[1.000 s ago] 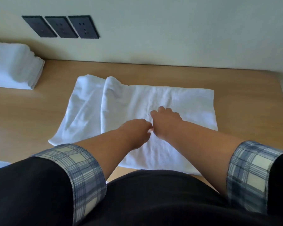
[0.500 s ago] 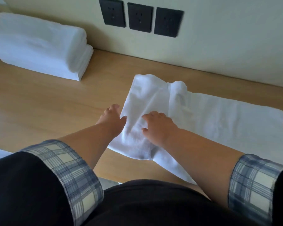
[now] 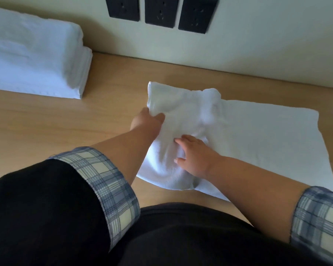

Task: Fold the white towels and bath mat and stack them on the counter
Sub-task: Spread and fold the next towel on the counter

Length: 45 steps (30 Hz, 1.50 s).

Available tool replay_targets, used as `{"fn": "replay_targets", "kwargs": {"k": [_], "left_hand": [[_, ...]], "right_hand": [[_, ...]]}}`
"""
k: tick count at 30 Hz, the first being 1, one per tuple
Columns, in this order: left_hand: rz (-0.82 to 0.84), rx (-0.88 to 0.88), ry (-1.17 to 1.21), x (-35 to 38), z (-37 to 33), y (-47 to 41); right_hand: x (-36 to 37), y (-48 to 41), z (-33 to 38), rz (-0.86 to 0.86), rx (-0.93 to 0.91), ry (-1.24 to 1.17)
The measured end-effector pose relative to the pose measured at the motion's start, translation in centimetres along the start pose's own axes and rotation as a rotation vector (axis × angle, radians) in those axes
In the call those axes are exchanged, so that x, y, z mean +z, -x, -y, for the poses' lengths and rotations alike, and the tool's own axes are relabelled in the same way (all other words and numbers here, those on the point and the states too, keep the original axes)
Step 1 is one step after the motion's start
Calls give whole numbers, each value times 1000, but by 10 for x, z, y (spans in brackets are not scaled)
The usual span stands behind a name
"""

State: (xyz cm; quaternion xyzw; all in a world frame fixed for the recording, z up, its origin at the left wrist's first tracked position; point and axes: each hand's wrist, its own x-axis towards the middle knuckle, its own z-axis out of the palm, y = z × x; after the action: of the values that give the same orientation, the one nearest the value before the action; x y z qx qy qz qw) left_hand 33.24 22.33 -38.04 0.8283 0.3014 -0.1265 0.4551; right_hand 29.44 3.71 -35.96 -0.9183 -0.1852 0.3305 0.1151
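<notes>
Fingers, left point(image 3: 159, 116): your thumb lies on top of the towel's left edge, the other fingers hidden beneath it; a pinch on the cloth, as far as the head view shows.
Fingers, right point(image 3: 183, 140): spread and pressed flat on the towel, holding nothing.
Left hand point(image 3: 145, 120): at the towel's left edge, about halfway along it, arm reaching in from lower left.
Right hand point(image 3: 195, 157): on the near left part of the towel, just right of the left hand.
Towel point(image 3: 258, 135): white, on the counter point(image 3: 46, 121) before you; long axis runs left to right; left part rumpled and doubled over, right part flat.
Key relation: the unfolded length lies to the right of both hands; the left hand is nearer the free edge, so you would likely carry that edge rightward.
Stack point(image 3: 33, 54): folded white towels, far left against the wall, well apart from the working towel.
Sockets point(image 3: 161, 10): three dark plates on the wall above.
</notes>
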Motion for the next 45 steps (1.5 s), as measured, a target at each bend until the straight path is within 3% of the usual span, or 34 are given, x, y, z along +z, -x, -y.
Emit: {"fn": "replay_targets", "kwargs": {"k": [4, 6, 9, 13, 18, 21, 23, 27, 32, 34, 36, 38, 45], "left_hand": [[-220, 63, 45, -33, 15, 13], [-218, 18, -12, -47, 26, 10], [7, -67, -101, -63, 47, 2], [404, -74, 50, -74, 80, 17], [437, -13, 191, -86, 95, 34], [546, -38, 28, -87, 99, 43], [514, -47, -82, -88, 105, 45], [407, -229, 137, -93, 119, 46], [407, -278, -105, -103, 131, 48], [325, -233, -221, -106, 128, 44], [136, -151, -283, -105, 124, 34], [25, -78, -203, -99, 113, 19], [-3, 100, 25, -81, 44, -79]], "right_hand": [[-5, -7, 16, -77, -14, -42], [-2, -13, 21, -19, -9, -25], [5, -20, 25, 113, 14, 87], [15, -24, 39, 168, 73, 166], [15, -31, 55, 184, 141, 189], [13, -39, 61, 189, 174, 191], [13, -44, 65, 172, 191, 187], [9, -57, 67, 80, 138, 148], [23, -61, 59, -69, -47, 226], [36, -60, 55, -86, -61, 239], [46, -59, 50, -124, -84, 261], [55, -58, 46, -171, -106, 294], [64, -65, 38, -202, -115, 308]]}}
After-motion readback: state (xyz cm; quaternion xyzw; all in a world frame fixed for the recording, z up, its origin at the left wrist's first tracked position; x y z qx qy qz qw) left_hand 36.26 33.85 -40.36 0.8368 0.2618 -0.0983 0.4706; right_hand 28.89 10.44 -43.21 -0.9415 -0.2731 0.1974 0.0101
